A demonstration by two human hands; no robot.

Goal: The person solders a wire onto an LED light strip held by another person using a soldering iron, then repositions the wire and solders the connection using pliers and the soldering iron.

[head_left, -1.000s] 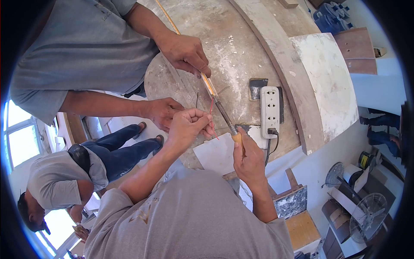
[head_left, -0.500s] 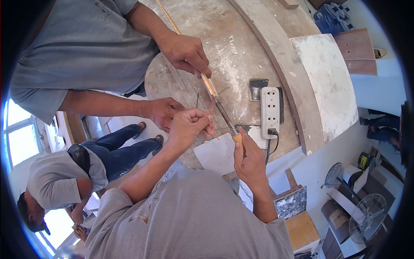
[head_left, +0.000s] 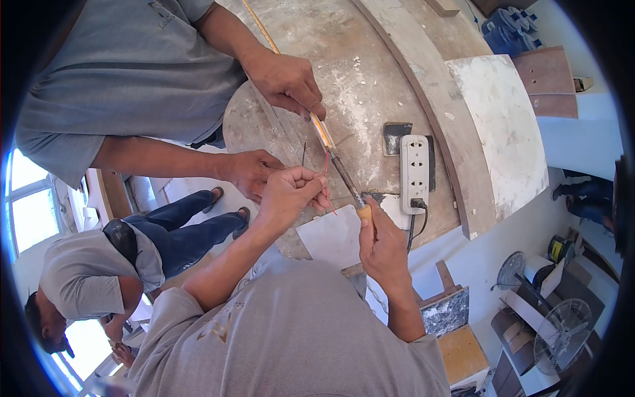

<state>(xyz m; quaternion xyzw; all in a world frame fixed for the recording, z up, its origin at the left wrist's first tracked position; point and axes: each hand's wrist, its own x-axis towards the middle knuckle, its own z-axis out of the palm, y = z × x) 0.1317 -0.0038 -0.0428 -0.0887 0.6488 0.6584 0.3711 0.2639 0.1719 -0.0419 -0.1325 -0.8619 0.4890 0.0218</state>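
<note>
My right hand (head_left: 383,245) is closed round the wooden handle of a soldering iron (head_left: 348,177). The iron's tip meets the end of a yellow LED strip (head_left: 321,131), close to a red wire (head_left: 327,163). Between the fingertips of my left hand (head_left: 291,193) that thin red wire is pinched, its loose end hanging below them. A co-worker's hand (head_left: 286,83) presses the strip from above. The co-worker's other hand (head_left: 250,173) is right beside my left hand, its fingers partly hidden. Whether solder is at the joint is too small to tell.
A white power strip (head_left: 415,173) with a black plug lies right of the iron. White paper (head_left: 331,238) is at the table's near edge. A long curved board (head_left: 423,73) runs along the right. Another person (head_left: 99,264) stands at left; a fan (head_left: 562,334) is at lower right.
</note>
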